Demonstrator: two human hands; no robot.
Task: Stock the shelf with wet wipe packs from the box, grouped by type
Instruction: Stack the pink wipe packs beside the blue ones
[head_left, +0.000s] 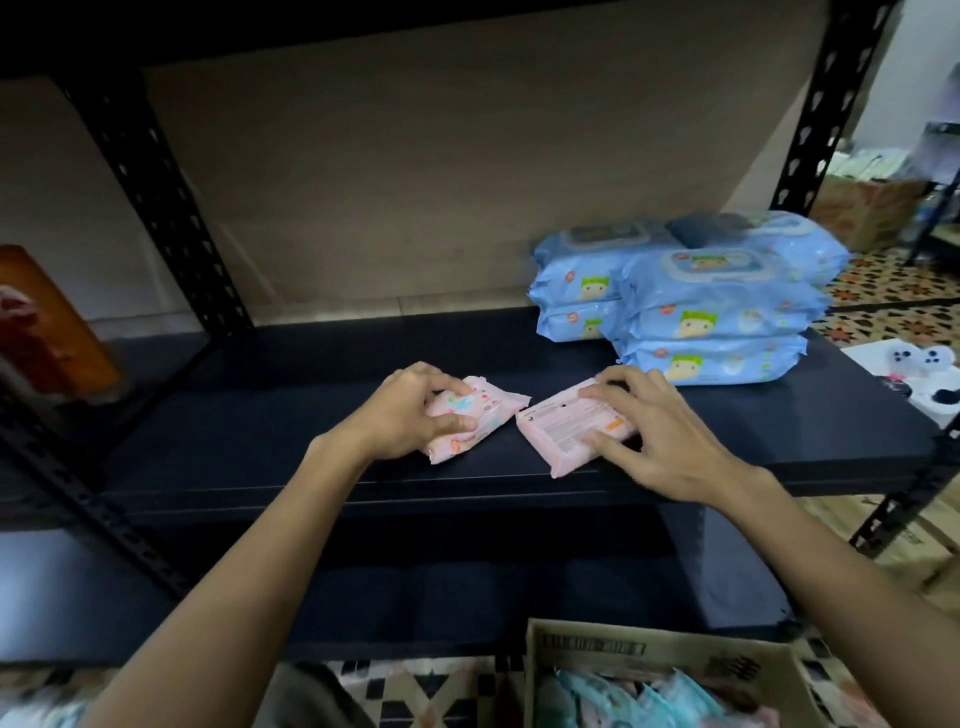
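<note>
Curling round a small pink pack (462, 423), the fingers (457, 387) of the left hand (410, 415) grip it from above with the thumb underneath on its near side, printed face up, on the dark shelf (779, 431). Just to its right, the right hand (660, 426) holds a second pink pack (566, 434), fingers spread and bent over its far edge and the thumb pressing its near edge; this one lies label side up, its corner almost touching the first.

Farther right and back on the same shelf sit the blue packs (711, 306), stacked in two piles that touch each other, the nearer pile three high. That group looks settled, so the blue type seems at least partly stocked, while the pink group is only being started with these two.

In the near right corner stands the cardboard box (597, 649), open, with more packs inside, pale blue and pinkish wrappers jumbled together. Judging by that, a good share of the stocking is left.
</note>
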